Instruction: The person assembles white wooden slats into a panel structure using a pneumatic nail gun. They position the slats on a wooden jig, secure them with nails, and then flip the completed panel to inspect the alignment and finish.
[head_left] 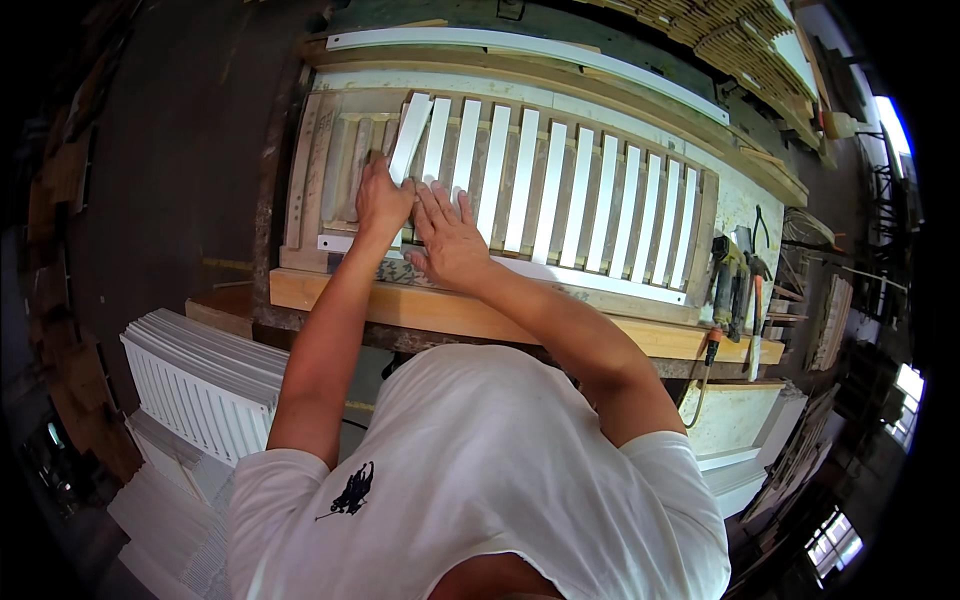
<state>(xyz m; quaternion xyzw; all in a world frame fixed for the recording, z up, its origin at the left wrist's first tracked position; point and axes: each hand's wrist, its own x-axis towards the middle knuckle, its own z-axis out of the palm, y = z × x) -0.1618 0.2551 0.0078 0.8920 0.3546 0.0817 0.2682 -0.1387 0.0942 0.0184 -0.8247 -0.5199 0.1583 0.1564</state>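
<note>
My left hand (383, 203) is closed round the lower part of a white slat (409, 138), which leans at a slant beside the leftmost of several upright white slats (522, 180). My right hand (450, 238) lies flat with its fingers spread, fingertips touching the lower ends of the neighbouring slats. These slats sit evenly spaced in a wooden jig (708, 225). A white rail (600, 283) with a hole near each end runs along their near ends, partly hidden by my hands and forearms. At the jig's left end, bare wooden slots (345, 160) show.
Another long white rail (530, 45) lies along the bench's far side. At the right are a black power or air tool (728, 285) with a hose, a hammer (757, 310) and pliers (762, 228). White slatted panels (200, 385) are stacked at the lower left; wooden strips (720, 40) are piled behind.
</note>
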